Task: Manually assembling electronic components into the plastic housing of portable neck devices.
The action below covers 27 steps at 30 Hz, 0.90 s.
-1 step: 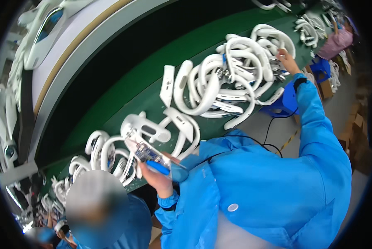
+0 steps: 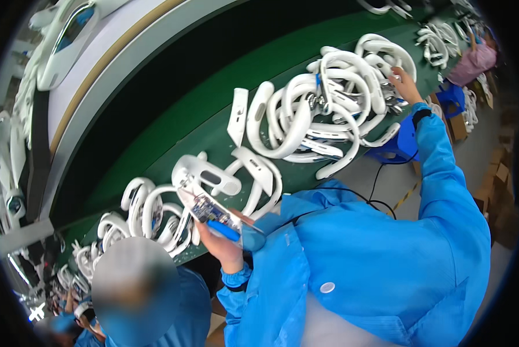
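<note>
Between hands [image 2: 223,248], white rings [image 2: 297,133] crowd the table edge [image 2: 298,178]

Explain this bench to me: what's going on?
Someone in a blue jacket works at a green table. Their left hand holds an open white housing, its circuit board exposed, with a blue piece alongside. The right hand is at the pile of white curved parts; whether it grips one is unclear. More white parts lie along the table.

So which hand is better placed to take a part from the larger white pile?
Likely the right hand: it is at that pile, while the left hand holds an open housing.
</note>
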Motion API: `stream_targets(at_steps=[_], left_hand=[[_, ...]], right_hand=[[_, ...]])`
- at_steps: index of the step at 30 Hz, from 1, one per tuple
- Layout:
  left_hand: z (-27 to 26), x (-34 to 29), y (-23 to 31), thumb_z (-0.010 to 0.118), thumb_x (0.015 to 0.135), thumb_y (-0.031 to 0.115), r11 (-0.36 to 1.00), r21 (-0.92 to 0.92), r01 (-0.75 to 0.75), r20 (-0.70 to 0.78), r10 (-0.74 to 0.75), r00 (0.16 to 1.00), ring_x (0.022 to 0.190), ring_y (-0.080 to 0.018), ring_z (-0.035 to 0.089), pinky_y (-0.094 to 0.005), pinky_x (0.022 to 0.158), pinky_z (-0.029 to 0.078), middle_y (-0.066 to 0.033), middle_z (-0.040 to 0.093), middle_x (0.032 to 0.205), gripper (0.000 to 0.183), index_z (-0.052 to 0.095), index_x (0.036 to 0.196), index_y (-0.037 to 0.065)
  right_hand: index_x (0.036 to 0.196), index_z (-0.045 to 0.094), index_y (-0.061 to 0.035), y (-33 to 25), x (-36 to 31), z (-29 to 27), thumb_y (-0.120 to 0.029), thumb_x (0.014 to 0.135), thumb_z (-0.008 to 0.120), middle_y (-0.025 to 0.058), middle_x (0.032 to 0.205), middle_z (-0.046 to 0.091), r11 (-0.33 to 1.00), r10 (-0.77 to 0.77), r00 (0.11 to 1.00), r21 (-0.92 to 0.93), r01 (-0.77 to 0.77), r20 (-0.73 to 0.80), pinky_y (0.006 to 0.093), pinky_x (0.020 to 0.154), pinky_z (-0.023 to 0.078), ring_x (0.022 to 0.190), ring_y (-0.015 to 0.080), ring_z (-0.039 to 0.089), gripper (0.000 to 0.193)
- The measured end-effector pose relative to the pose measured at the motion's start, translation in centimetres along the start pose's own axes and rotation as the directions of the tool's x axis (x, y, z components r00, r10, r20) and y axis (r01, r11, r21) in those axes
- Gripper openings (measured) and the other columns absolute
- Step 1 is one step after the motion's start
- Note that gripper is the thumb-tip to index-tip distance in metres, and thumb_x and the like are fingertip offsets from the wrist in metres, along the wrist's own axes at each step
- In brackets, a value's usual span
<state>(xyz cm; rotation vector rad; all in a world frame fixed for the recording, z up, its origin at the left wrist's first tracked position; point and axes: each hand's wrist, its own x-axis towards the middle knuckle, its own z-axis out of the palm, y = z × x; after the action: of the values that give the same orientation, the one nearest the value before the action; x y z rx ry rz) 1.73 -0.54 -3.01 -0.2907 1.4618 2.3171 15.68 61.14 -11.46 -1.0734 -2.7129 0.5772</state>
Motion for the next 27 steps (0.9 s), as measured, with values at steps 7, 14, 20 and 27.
stream_targets(at_steps=[7, 14, 20, 27], left_hand=[[0.2, -0.5, 0.1, 0.026, 0.092, 0.047, 0.999, -0.032, -0.027, -0.020, 0.027, 0.999, 0.051, -0.0332, 0.056, -0.0397, 0.046, 0.049, -0.0252, 0.056, 0.068, 0.052, 0.036, 0.114, 0.001], [-0.4, 0.0, -0.9, 0.023, 0.091, 0.051, 0.996, -0.013, 0.087, -0.105, -0.087, 0.991, 0.058, -0.0329, 0.058, -0.0410, 0.053, 0.051, -0.0237, 0.058, 0.072, 0.062, 0.045, 0.108, -0.004], [-0.9, -0.3, -1.1, 0.023, 0.090, 0.054, 0.999, 0.015, 0.042, -0.149, -0.039, 0.988, 0.051, -0.0326, 0.055, -0.0396, 0.046, 0.049, -0.0219, 0.057, 0.070, 0.064, 0.035, 0.121, 0.000], [-0.6, 0.7, -0.5, 0.027, 0.090, 0.050, 0.999, 0.000, 0.037, -0.199, -0.037, 0.979, 0.057, -0.0328, 0.059, -0.0388, 0.050, 0.051, -0.0219, 0.058, 0.073, 0.058, 0.042, 0.111, -0.002]], right_hand=[[0.113, 0.056, -0.0067, -10.0, 3.5, 2.4, -0.023, 0.080, 0.059, 0.0147, 0.109, 0.060, 0.964, -0.247, 0.963, -0.132, 0.233, -0.104, 0.0411, 0.091, 0.040, 0.106, 0.0315, 0.053, 0.037], [0.107, 0.059, -0.0064, -35.8, 0.4, 9.6, -0.024, 0.077, 0.062, 0.0159, 0.100, 0.063, 0.756, -0.655, 0.698, 0.272, 0.596, 0.291, 0.0399, 0.082, 0.048, 0.092, 0.0307, 0.061, 0.035], [0.130, 0.044, -0.0220, -40.9, 2.6, 20.7, -0.020, 0.076, 0.060, 0.0112, 0.132, 0.043, 0.850, -0.358, 0.705, -0.098, 0.517, 0.613, 0.0485, 0.095, 0.038, 0.122, 0.0345, 0.040, 0.056], [0.095, 0.066, -0.0067, -40.3, 4.5, 26.1, -0.007, 0.070, 0.058, 0.0163, 0.099, 0.063, 0.825, -0.437, 0.689, -0.049, 0.564, 0.579, 0.0427, 0.079, 0.050, 0.095, 0.0332, 0.061, 0.026]])
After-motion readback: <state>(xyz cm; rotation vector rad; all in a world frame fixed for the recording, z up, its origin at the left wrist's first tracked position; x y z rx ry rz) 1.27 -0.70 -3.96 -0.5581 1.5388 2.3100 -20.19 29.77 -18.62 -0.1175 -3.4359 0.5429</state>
